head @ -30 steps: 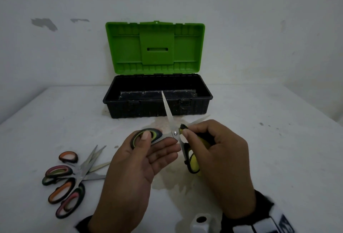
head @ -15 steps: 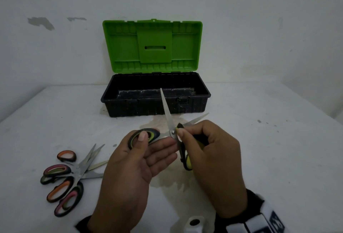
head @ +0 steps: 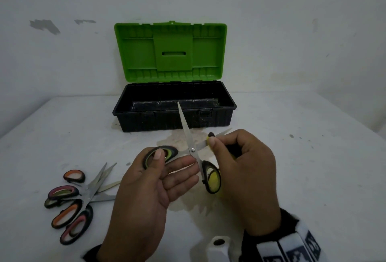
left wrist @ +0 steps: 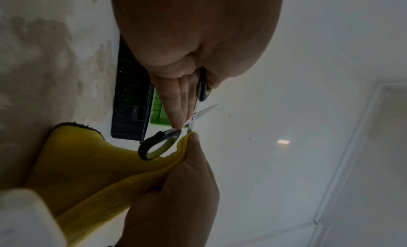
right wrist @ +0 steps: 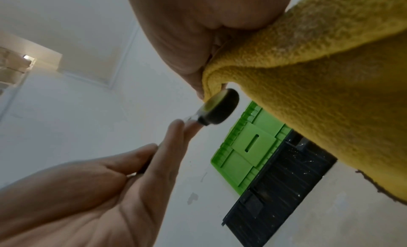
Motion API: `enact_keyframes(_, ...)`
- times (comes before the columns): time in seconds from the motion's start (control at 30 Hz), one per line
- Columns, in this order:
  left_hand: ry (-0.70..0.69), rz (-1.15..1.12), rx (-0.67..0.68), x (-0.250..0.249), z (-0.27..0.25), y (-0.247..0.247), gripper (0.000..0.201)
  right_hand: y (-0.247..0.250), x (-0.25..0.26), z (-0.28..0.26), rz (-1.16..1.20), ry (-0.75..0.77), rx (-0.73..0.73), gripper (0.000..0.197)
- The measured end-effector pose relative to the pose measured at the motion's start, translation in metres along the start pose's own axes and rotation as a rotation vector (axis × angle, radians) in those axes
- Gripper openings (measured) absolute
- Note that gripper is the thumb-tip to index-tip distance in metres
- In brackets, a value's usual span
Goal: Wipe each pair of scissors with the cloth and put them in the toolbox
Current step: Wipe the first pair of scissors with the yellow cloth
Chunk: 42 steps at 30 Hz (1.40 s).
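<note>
Yellow cloth (left wrist: 92, 165) is bunched in the right hand (head: 244, 180), fingers curling round it and pinching a fold of it onto one blade of the green-handled scissors (head: 193, 150), just past the pivot. Scissors are spread wide open above the table (head: 313, 157), in front of the toolbox (head: 174, 120): one blade is pointing up toward the box front, the other is poking out to the right past the thumb. Left hand (head: 150, 188) is holding the scissors by one handle loop, thumb pressing on top of the loop, fingers lying nearly straight underneath it. Second loop is hanging down between the two hands, yellow of the cloth showing through it.

Toolbox is sitting at the far side of the table against the wall, black base, green lid (head: 170, 50) standing fully open. Can't make out anything inside the base from here.

Other scissors (head: 79, 197) are lying in a loose overlapping pile on the table, well to the left of the hands, with orange, pink and green handle inserts, blades pointing right and toward the box. Exact count is hard to tell, since they're overlapping.

Stained patch (head: 188, 203) is showing on the tabletop under the hands. White wrist unit (head: 218, 245) is visible at the bottom edge of the head view.
</note>
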<state>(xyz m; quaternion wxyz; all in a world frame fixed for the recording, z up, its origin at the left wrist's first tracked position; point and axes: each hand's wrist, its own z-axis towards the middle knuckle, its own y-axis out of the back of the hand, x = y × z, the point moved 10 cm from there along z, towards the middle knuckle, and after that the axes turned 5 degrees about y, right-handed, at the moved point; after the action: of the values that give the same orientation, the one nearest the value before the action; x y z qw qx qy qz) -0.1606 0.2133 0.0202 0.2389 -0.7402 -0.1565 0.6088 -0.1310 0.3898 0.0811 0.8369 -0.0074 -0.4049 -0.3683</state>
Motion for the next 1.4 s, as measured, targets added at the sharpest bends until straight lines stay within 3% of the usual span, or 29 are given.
enact_keyframes(0.13, -0.017, 0.001, 0.01, -0.004, 0.0, 0.0, 0.03, -0.008, 0.011, -0.007, 0.007, 0.057, 0.042, 0.013)
enact_keyframes(0.33, 0.01, -0.012, 0.013, -0.002, 0.0, 0.003, 0.029, 0.008, -0.01, 0.0, 0.081, -0.083, -0.055, 0.015)
enact_keyframes(0.53, 0.004, 0.009, 0.017, -0.004, 0.0, 0.004, 0.029, -0.002, 0.002, -0.007, 0.093, -0.041, -0.002, 0.014)
enact_keyframes(0.7, 0.031, 0.014, 0.033, -0.002, -0.002, 0.003, 0.029, 0.009, -0.021, -0.003, 0.159, -0.177, -0.068, 0.018)
enact_keyframes(0.9, 0.033, 0.018, 0.029, -0.005, 0.0, 0.004, 0.029, 0.0, -0.012, -0.008, 0.159, -0.161, -0.001, 0.017)
enact_keyframes(1.03, 0.039, 0.025, 0.026, -0.005, 0.0, 0.007, 0.028, 0.014, -0.027, -0.002, 0.151, -0.209, -0.071, 0.018)
enact_keyframes(1.23, 0.032, 0.017, 0.026, -0.006, 0.002, 0.009, 0.027, 0.005, -0.018, -0.006, 0.164, -0.191, -0.017, 0.018)
enact_keyframes(1.4, 0.032, 0.037, 0.046, -0.005, 0.005, 0.008, 0.027, 0.018, -0.034, 0.001, 0.184, -0.241, -0.083, 0.02)
